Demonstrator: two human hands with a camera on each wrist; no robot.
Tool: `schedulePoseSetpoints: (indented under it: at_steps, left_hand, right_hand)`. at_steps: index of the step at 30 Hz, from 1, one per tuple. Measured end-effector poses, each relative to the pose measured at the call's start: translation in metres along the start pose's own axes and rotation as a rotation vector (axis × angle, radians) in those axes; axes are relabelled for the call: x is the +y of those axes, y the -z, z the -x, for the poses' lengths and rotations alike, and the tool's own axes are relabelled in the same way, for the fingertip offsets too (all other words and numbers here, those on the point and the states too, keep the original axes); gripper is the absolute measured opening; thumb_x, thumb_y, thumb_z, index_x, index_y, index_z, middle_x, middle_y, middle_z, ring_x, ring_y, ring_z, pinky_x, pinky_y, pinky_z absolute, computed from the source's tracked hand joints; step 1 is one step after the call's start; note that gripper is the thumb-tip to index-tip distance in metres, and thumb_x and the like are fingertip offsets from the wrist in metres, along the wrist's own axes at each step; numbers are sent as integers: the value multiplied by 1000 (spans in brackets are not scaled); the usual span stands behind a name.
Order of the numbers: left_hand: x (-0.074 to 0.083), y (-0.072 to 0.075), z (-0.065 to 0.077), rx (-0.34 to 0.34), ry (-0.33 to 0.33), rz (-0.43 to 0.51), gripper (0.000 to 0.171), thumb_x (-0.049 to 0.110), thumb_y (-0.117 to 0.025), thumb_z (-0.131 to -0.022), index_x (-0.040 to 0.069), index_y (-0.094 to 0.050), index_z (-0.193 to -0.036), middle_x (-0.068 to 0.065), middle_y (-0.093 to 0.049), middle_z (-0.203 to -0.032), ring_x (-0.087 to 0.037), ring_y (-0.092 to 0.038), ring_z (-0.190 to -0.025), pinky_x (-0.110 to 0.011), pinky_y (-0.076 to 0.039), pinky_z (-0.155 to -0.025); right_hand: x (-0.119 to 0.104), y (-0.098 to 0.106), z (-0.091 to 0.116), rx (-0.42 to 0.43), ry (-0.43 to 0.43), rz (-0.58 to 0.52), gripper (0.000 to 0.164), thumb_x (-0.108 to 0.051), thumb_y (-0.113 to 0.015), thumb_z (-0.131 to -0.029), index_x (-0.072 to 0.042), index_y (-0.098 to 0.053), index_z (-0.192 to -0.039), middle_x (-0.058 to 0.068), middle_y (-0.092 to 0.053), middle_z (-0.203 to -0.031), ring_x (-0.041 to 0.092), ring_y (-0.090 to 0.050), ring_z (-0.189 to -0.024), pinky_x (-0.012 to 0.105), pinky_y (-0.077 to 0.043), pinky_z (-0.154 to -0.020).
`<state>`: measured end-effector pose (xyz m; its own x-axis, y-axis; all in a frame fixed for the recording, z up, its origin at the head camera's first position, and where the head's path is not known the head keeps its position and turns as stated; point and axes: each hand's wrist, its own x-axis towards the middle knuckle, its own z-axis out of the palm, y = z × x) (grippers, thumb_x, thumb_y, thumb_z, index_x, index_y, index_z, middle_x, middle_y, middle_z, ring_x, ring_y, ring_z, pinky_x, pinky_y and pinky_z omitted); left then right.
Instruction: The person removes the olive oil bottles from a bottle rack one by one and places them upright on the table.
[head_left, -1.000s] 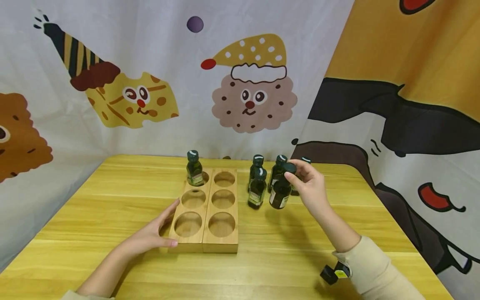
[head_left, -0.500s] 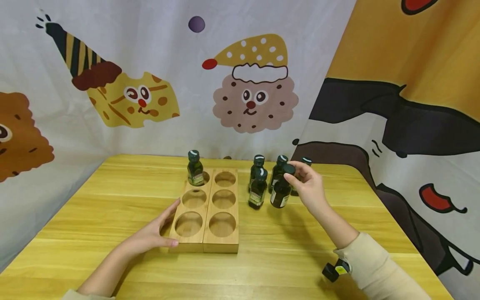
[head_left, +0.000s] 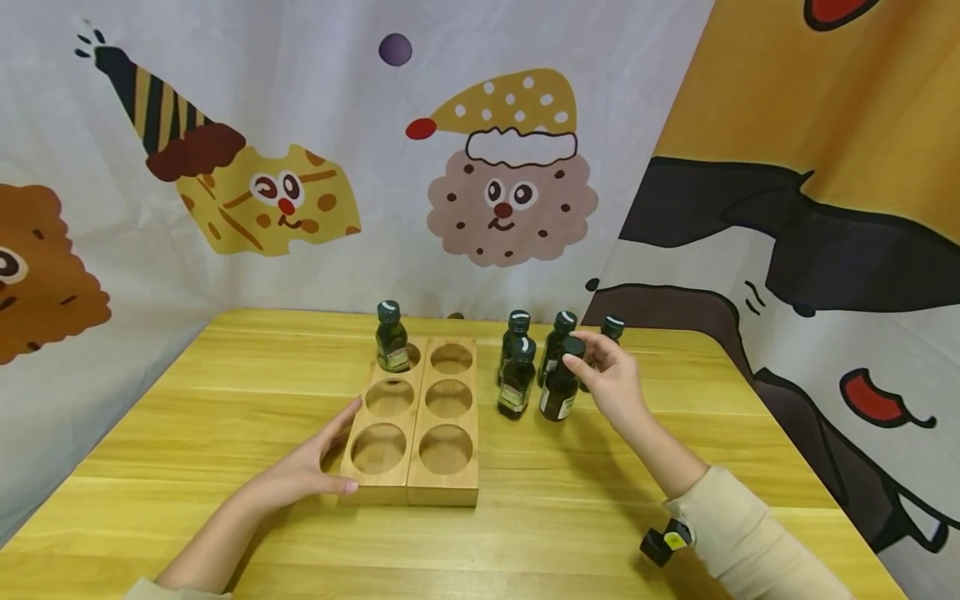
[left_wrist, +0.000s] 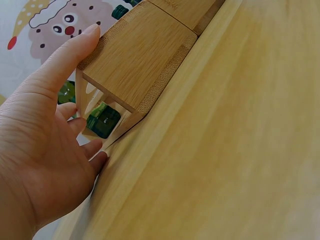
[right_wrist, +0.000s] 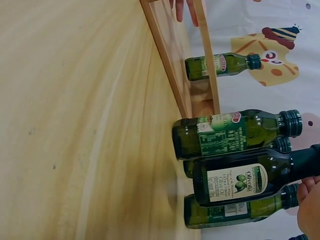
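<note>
My right hand (head_left: 609,382) pinches the dark cap of an olive oil bottle (right_wrist: 235,180) between thumb and fingers. In the right wrist view this bottle's base seems slightly raised off the table. Several green olive oil bottles stand close around it, including one just left of it (head_left: 515,387). My left hand (head_left: 311,467) rests against the left side of a wooden two-row rack (head_left: 442,497), its thumb at the near corner and its fingers loosely bent along the side. One olive oil bottle (head_left: 392,343) stands in the rack's far-left round hole.
The rack and bottles stand on a light wooden table (head_left: 495,550). Behind it hangs a cloth backdrop (head_left: 405,208) printed with cartoon figures. A small black device (head_left: 663,542) sits at the right wrist, above the table.
My right hand has shifted slightly left and down with the pinched bottle. The left hand, the rack and the other bottles have kept their places.
</note>
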<state>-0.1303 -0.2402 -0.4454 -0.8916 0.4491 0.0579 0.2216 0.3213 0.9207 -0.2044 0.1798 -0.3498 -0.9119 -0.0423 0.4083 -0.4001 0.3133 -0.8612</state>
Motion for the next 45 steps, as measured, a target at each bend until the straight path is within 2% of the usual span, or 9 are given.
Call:
schedulePoseSetpoints:
  at_steps: [3,14,18,27,33,36,39,42,45]
  left_hand:
    - [1,0,0,-4,4,8,108,16,-78,-77,20,-4,-156,-26,-3,-156,-53,-11,-136,-71,-7,-102]
    - [2,-1,-2,-13,8,23,108,16,-78,-78,20,-4,-156,-26,-2,-156,-53,-11,-136,-71,-8,-102]
    - [1,0,-2,-12,11,22,108,16,-79,-78,21,-4,-156,-26,-2,-156,-53,-12,-136,-71,-9,-103]
    - [-1,1,-2,-9,4,22,108,15,-79,-77,21,-4,-156,-26,-2,-156,-53,-10,-136,-70,-7,-103]
    - [-1,1,-1,-8,1,19,108,15,-78,-78,21,-4,-156,-26,-2,-156,-53,-10,-136,-71,-7,-103]
    - [0,1,-1,-6,5,11,108,15,-78,-78,20,-4,-156,-26,-2,-156,-54,-11,-136,-71,-8,-102]
    - [0,0,-1,-3,8,9,108,16,-79,-77,20,-4,-156,-27,-2,-156,-54,-11,-135,-71,-8,-102]
    - [1,0,-1,-2,9,10,108,15,-79,-77,19,-4,-156,-27,-3,-155,-55,-12,-135,-71,-9,-102]
    - [2,0,-1,-3,12,9,108,15,-79,-77,18,-4,-156,-27,-3,-155,-55,-13,-135,-72,-9,-102]
  right_hand:
    - [-8,-2,4,2,-20,11,33,0,-67,-88,10,-59,-118,24,-60,-89,22,-53,-78,18,-44,-60]
    - [3,-3,6,11,-14,16,33,1,-67,-87,10,-60,-118,24,-60,-90,17,-53,-78,18,-41,-59]
    - [11,-3,5,18,-1,13,31,1,-68,-87,9,-61,-116,22,-60,-89,17,-53,-78,18,-42,-60]
    - [44,-3,-4,27,-35,-9,35,-7,-71,-86,2,-62,-118,11,-60,-89,21,-53,-82,19,-45,-64]
    - [22,-3,1,18,-6,9,37,-2,-69,-87,8,-59,-121,21,-60,-92,23,-51,-82,20,-44,-64]
    - [8,-2,4,19,8,22,38,-2,-67,-88,10,-57,-123,26,-62,-103,21,-54,-88,23,-47,-72]
    - [1,-1,4,27,18,1,38,-1,-67,-88,10,-56,-123,27,-61,-115,22,-57,-97,33,-49,-87]
    - [-2,1,2,38,51,-33,38,1,-66,-88,10,-56,-123,28,-60,-117,30,-58,-105,40,-47,-93]
    - [-3,3,-2,46,87,-67,38,2,-65,-88,9,-55,-124,29,-59,-116,37,-56,-107,34,-49,-91]
